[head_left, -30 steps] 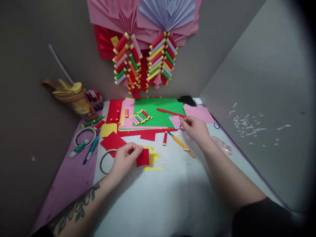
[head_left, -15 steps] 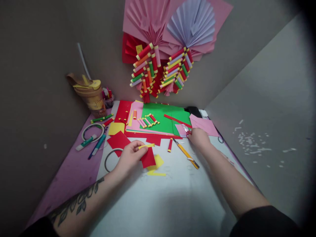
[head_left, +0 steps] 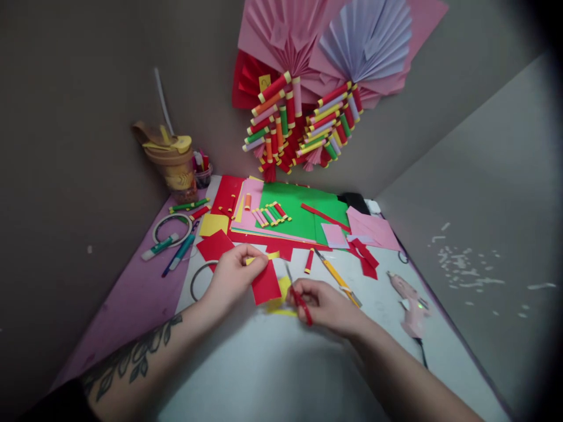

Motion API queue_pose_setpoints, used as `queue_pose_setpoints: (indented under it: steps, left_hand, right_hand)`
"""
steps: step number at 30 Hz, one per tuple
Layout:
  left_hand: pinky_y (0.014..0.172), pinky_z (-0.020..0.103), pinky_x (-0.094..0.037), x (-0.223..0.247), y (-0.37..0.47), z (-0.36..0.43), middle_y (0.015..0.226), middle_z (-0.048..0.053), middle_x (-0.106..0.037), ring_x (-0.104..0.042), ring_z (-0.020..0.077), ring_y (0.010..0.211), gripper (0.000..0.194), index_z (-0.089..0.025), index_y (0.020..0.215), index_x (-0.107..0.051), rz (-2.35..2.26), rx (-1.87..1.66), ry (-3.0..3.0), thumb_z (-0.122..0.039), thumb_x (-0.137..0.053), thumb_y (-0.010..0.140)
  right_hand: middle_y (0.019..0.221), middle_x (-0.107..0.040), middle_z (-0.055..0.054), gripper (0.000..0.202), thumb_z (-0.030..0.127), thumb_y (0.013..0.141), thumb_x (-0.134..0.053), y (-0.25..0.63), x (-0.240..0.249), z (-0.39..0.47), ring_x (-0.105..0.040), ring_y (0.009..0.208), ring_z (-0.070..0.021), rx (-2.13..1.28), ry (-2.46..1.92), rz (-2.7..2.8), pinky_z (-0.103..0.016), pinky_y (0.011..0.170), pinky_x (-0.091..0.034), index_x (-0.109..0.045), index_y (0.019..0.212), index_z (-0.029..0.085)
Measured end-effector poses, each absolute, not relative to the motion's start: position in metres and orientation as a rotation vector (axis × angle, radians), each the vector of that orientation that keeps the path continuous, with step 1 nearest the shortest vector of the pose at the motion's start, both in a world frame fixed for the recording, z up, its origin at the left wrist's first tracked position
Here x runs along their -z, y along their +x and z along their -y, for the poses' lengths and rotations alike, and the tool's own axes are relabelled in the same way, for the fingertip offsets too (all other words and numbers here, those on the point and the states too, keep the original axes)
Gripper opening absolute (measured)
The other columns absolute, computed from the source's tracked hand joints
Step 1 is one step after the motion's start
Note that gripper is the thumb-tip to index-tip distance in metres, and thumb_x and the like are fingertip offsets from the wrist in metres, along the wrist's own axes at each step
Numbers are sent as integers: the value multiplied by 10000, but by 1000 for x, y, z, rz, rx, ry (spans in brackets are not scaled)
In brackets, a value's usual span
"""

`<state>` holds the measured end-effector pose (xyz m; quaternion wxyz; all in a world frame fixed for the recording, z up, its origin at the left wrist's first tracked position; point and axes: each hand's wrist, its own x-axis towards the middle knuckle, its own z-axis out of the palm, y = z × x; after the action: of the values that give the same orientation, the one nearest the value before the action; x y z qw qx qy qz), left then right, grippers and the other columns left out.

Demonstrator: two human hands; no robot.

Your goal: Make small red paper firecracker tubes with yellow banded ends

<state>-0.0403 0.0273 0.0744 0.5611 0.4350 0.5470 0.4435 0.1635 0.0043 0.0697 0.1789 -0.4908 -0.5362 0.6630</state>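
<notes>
Between the thumb and fingers of my left hand [head_left: 237,272] are a red paper piece [head_left: 266,284] and a thin yellow strip [head_left: 273,255] along its top edge. My right hand [head_left: 323,305] has its fingers around the red handles of a pair of scissors [head_left: 303,306], whose blades point up and left, just right of the red paper. Yellow paper [head_left: 284,287] lies on the table behind the red piece, partly hidden. A red roll with yellow ends [head_left: 309,261] lies beyond my right hand, beside a yellow cutter [head_left: 336,275].
A pink glue gun [head_left: 411,308] lies at the right. Tape rings [head_left: 155,233], a glue stick [head_left: 160,247] and a cup [head_left: 178,170] stand or lie at the left. Small rolls rest on green paper [head_left: 288,196]. Paper fans [head_left: 365,41] hang on the wall.
My right hand has come back from the far right with the scissors, close to the red paper. The glue gun and red scraps are now uncovered. The view has shifted slightly left.
</notes>
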Motion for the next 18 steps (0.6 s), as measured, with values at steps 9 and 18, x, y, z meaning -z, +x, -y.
queue_pose_setpoints:
  steps: [9, 18]
  left_hand:
    - [511, 198, -381, -81, -37, -21, 593, -31, -588, -516, 110, 545, 83, -178, 619, -557, -1319, -1028, 1147, -243, -600, 647]
    - [494, 198, -370, -81, -35, -18, 596, -26, -599, -517, 113, 536, 79, -183, 619, -550, -1284, -991, 1139, -235, -607, 638]
  right_hand:
    - [587, -472, 54, 408, 453, 598, -739, 142, -58, -1, -357, 524, -64, -2112, -1213, 1384, -195, 480, -235, -462, 699, 171]
    - [583, -445, 59, 501, 565, 574, -733, 142, -52, 0, -309, 500, -58, -2124, -1175, 1372, -205, 467, -191, -455, 716, 174]
